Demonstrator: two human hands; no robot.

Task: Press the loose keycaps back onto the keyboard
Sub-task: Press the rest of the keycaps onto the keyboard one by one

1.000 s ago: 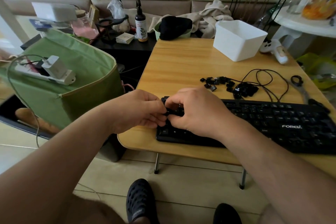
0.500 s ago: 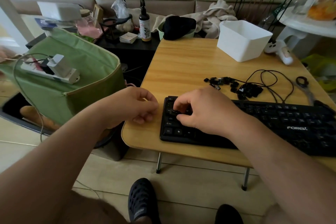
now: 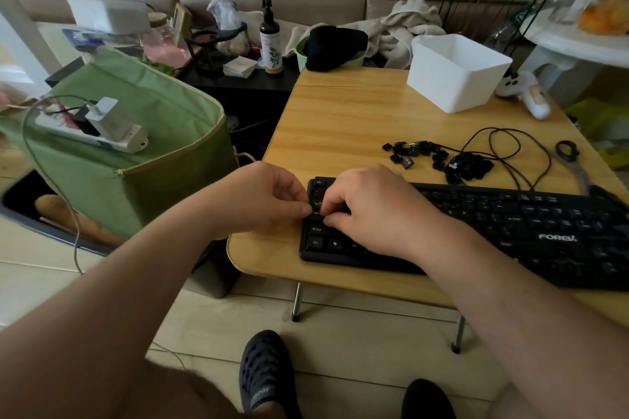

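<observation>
Your right hand point(image 3: 374, 211), fingers curled, presses keycap, hidden beneath, into black keyboard point(image 3: 510, 231) left end. Your left hand point(image 3: 265, 201) curled at keyboard's edge; contents unclear. Loose keycaps point(image 3: 439, 158) heaped behind keyboard: light, stiff, slippery; pinch by sides, push squarely.

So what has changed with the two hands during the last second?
The left hand drew back to the table edge half a second ago and has now returned to the keyboard, fingertips meeting the right hand at its left end. The right hand stayed curled over those keys. Loose keycaps and white box have not moved.
</observation>
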